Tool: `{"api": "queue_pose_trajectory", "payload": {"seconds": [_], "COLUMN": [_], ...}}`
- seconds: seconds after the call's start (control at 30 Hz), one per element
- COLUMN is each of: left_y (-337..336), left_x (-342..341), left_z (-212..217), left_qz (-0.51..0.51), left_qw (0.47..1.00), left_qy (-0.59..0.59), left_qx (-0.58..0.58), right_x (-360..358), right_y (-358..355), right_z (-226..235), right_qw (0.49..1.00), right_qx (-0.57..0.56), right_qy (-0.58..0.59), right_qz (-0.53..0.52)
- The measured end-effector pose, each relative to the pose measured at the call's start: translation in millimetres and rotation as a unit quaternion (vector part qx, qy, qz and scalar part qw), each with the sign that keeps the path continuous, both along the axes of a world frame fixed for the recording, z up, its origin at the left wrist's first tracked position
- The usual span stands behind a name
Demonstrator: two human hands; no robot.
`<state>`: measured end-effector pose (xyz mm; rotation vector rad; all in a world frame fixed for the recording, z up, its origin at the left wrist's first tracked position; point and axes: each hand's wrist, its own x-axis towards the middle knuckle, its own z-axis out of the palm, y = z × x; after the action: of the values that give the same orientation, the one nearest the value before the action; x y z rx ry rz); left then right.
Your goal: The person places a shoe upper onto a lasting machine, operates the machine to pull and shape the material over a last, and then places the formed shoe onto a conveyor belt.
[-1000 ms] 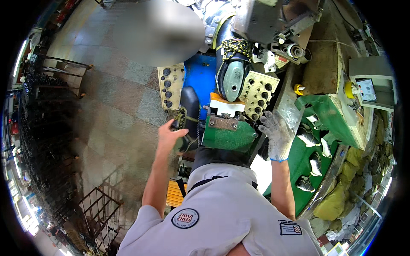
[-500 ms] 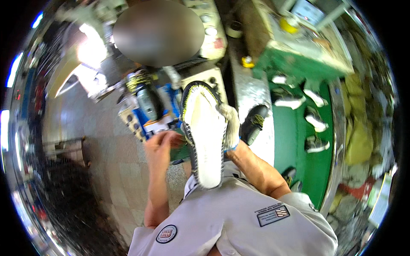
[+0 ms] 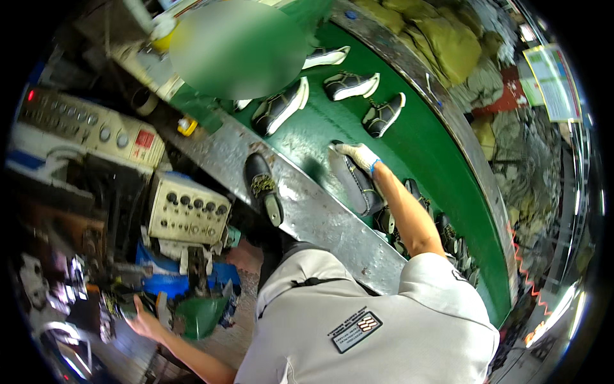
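My right hand (image 3: 360, 155), in a white knit glove with a blue cuff, grips one end of a dark grey shoe upper (image 3: 350, 181). The upper has stitching along its edge and hangs over the green conveyor belt (image 3: 409, 157). My bare left hand (image 3: 147, 322) is at the lower left beside the machine, thumb raised and apart from the fingers. Dark and yellow material lies near its fingertips, too blurred to name. A black shoe (image 3: 261, 187) with yellow-green laces lies on the metal ledge (image 3: 307, 205), left of the held upper.
Several dark shoes with white soles, including one shoe (image 3: 281, 105), lie along the belt. More dark shoes (image 3: 448, 233) crowd its near end. A control box (image 3: 188, 210) with black knobs and a larger panel (image 3: 83, 125) stand left. Olive sacks (image 3: 441, 38) are piled beyond the belt.
My view has swung right toward the belt. The shoe upper, held before my body earlier, is now over the belt in my right hand. My left hand reaches out to the left.
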<state>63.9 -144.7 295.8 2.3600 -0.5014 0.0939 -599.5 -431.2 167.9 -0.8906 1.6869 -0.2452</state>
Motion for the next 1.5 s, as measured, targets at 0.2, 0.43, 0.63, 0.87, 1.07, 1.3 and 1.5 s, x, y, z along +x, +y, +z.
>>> {"api": "queue_pose_trajectory", "payload": {"seconds": [0.2, 0.43, 0.63, 0.87, 1.07, 1.3, 1.5], "left_y": [21, 24, 5, 70, 118, -65, -56], "left_x": [7, 41, 30, 52, 56, -75, -13], "left_z": [-1, -10, -19, -18, -16, 49, 35], "left_qz": [-0.012, 0.012, -0.028, -0.158, -0.106, -0.258, -0.134], "left_qw": [0.999, 0.994, 0.994, 0.979, 0.985, 0.931, 0.890], "left_qy": [-0.020, 0.102, 0.080, 0.117, 0.060, 0.216, 0.352], "left_qx": [0.031, -0.043, -0.064, -0.053, 0.124, -0.143, -0.255], "right_x": [-117, -205, -227, -73, 146, 334, 442], "right_y": [-53, -103, -101, 10, 54, 91, 147], "right_z": [-86, -194, -206, -77, 23, 45, 92], "right_qw": [0.941, 0.909, 0.866, 0.697, 0.605, 0.754, 0.761], "right_qx": [-0.006, -0.065, -0.216, -0.224, -0.023, 0.047, 0.155], "right_qy": [0.340, 0.266, 0.000, -0.573, -0.700, -0.643, -0.630], "right_qz": [-0.006, -0.314, -0.450, -0.367, -0.378, -0.124, -0.013]}}
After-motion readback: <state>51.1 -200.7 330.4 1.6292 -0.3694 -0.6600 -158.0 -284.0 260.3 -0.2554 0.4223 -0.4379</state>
